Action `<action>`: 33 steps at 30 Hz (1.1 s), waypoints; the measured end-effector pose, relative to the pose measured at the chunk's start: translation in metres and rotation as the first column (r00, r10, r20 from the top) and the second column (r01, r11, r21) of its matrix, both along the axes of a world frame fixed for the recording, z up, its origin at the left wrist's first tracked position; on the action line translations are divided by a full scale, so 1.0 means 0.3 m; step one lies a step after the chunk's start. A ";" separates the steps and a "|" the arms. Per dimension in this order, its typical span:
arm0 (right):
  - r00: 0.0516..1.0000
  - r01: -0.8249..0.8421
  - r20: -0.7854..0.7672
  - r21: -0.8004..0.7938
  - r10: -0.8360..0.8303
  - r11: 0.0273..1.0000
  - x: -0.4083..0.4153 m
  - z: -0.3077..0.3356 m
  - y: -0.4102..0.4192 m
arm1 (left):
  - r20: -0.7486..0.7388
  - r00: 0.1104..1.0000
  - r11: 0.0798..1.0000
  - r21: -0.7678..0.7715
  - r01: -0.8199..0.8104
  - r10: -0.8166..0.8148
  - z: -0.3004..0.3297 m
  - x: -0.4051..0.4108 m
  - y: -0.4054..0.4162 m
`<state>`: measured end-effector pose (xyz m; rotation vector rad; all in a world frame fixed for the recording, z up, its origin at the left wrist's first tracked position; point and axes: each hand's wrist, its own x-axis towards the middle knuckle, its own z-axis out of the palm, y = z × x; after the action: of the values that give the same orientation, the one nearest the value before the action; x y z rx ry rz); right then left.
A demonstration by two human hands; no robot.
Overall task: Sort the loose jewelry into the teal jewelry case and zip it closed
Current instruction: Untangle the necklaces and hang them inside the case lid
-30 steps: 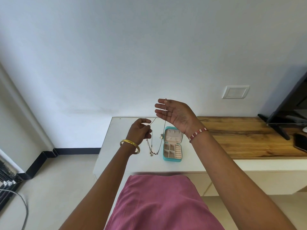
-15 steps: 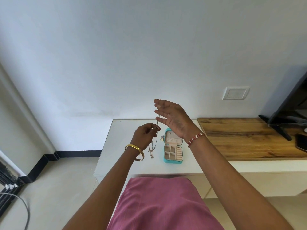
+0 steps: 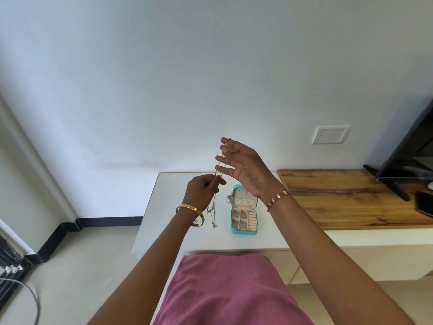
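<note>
The teal jewelry case (image 3: 244,231) lies open on the white table (image 3: 178,233), its lid raised and its beige compartments showing. A thin chain necklace (image 3: 213,213) hangs in the air to the left of the case, small charms dangling at its lower end. My right hand (image 3: 243,168) is raised above the case, palm toward me, pinching the chain's top end between thumb and forefinger. Lower down and to the left, my left hand (image 3: 202,193) pinches the same chain. A small round pendant (image 3: 227,200) hangs by the lid's left edge.
A wooden counter (image 3: 351,198) adjoins the table on the right, with a TV stand (image 3: 396,186) and a dark phone (image 3: 425,206) on it. A wall switch (image 3: 330,134) sits above. Cables (image 3: 28,294) lie on the floor at left.
My right hand has drifted left and my left hand has come closer under it, so the necklace loop has narrowed into a near-vertical strand.
</note>
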<state>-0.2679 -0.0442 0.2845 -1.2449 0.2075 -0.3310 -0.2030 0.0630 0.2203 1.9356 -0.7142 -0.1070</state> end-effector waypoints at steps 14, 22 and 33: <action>0.951 0.022 -0.269 -0.433 -0.153 0.901 -0.017 -0.072 -0.062 | -0.391 0.906 0.979 -0.175 0.100 -0.162 0.069 0.003 0.030; 0.905 -0.170 -0.421 -0.486 -0.059 0.857 -0.036 -0.101 -0.074 | -0.429 0.899 0.987 -0.156 0.020 -0.086 0.064 0.010 0.035; 0.926 -0.261 -0.373 -0.534 0.053 0.804 -0.052 -0.151 -0.043 | -0.433 0.894 0.976 -0.216 0.025 -0.119 0.033 0.009 0.033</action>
<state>-0.2836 -0.0569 0.2393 -1.9179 0.3108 -0.0150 -0.2004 0.0729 0.2303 1.6047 -0.4674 -0.4889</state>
